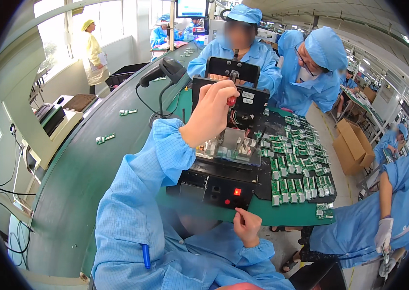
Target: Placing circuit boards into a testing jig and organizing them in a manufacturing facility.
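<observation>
While the left hand (212, 112) grips the red-knobbed lever (232, 101) of the black press fixture (224, 159), the right hand (247, 226) rests curled at the counter (282, 216) edge, many green boards (301, 169) lying beside, apparently mid-cycle.

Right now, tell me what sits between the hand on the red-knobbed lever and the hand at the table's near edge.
In the head view, the black test fixture lies between the left hand and right hand: its clear plate, then its front panel with a lit red button.
</observation>
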A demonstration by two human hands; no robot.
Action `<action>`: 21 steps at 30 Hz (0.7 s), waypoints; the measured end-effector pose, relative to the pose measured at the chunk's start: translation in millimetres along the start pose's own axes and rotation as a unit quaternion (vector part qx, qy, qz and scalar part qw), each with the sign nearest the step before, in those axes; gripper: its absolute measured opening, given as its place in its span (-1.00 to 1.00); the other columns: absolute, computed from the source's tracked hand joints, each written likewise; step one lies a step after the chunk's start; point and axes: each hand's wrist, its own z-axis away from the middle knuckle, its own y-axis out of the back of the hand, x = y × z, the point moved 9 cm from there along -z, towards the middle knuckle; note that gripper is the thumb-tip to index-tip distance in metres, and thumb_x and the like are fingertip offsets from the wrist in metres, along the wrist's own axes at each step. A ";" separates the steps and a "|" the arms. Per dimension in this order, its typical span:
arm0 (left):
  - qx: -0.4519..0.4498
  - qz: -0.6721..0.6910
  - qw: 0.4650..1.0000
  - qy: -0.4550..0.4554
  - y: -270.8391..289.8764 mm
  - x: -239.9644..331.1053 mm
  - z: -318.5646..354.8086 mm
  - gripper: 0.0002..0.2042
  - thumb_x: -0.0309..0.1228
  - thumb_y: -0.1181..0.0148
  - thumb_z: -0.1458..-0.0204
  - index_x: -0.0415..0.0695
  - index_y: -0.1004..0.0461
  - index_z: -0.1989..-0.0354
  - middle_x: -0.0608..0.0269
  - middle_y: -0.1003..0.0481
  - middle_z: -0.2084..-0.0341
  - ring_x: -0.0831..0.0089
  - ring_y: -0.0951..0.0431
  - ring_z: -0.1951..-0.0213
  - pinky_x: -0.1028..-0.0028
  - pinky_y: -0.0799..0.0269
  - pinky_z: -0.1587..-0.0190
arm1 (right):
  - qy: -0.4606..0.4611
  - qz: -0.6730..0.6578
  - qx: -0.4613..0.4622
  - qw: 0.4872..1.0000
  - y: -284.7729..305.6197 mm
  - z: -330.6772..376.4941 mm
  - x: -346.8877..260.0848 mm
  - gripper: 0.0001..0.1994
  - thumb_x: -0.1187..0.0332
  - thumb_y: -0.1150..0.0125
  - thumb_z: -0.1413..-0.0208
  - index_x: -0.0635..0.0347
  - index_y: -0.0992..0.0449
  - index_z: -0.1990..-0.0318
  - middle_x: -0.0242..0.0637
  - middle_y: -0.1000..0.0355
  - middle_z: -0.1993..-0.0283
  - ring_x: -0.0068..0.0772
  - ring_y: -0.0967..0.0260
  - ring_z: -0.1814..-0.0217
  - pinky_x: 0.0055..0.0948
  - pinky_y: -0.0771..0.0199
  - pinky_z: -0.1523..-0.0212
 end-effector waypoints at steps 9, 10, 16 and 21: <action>0.054 0.071 0.994 0.055 14.1 9.9 70.5 -0.53 -0.67 -0.08 0.20 -0.18 -0.37 -0.01 0.00 -0.35 -0.03 -0.01 -0.35 -0.04 0.19 -0.27 -0.07 | -0.008 -0.007 -0.013 1.000 -2.7 -1.7 2.2 -0.89 0.56 -0.23 0.02 0.28 -0.61 0.32 -0.24 -0.45 0.58 -0.47 -0.32 0.67 -0.50 -0.24 0.62; -0.018 0.031 0.996 0.076 4.1 13.5 75.1 -0.52 -0.66 -0.08 0.19 -0.19 -0.36 -0.03 0.01 -0.36 -0.02 0.02 -0.36 -0.04 0.20 -0.28 -0.05 | -0.017 0.000 -0.009 1.000 -0.9 -3.6 4.3 -0.89 0.56 -0.23 0.02 0.28 -0.61 0.32 -0.24 -0.45 0.58 -0.47 -0.32 0.67 -0.50 -0.24 0.62; -0.238 -0.002 0.968 0.077 -48.1 19.6 98.3 -0.47 -0.40 -0.20 0.13 -0.20 -0.37 -0.12 0.09 -0.39 0.02 0.13 -0.40 0.00 0.21 -0.31 -0.02 | 0.020 -0.089 -0.010 0.996 12.8 -63.6 -34.7 -0.46 0.59 -0.14 -0.02 0.30 -0.28 -0.24 -0.05 -0.39 -0.14 -0.14 -0.39 -0.14 -0.31 -0.41 -0.08; -0.236 -0.011 0.968 0.087 -67.2 19.5 89.8 -0.48 -0.32 -0.26 0.15 -0.20 -0.41 -0.06 0.13 -0.39 0.10 0.16 -0.40 0.08 0.22 -0.35 0.05 | 0.083 0.150 -0.071 0.983 5.3 -142.8 -53.6 -0.23 0.38 -0.25 0.03 0.34 -0.07 -0.37 -0.08 -0.08 -0.42 0.14 0.11 -0.47 -0.06 0.03 -0.36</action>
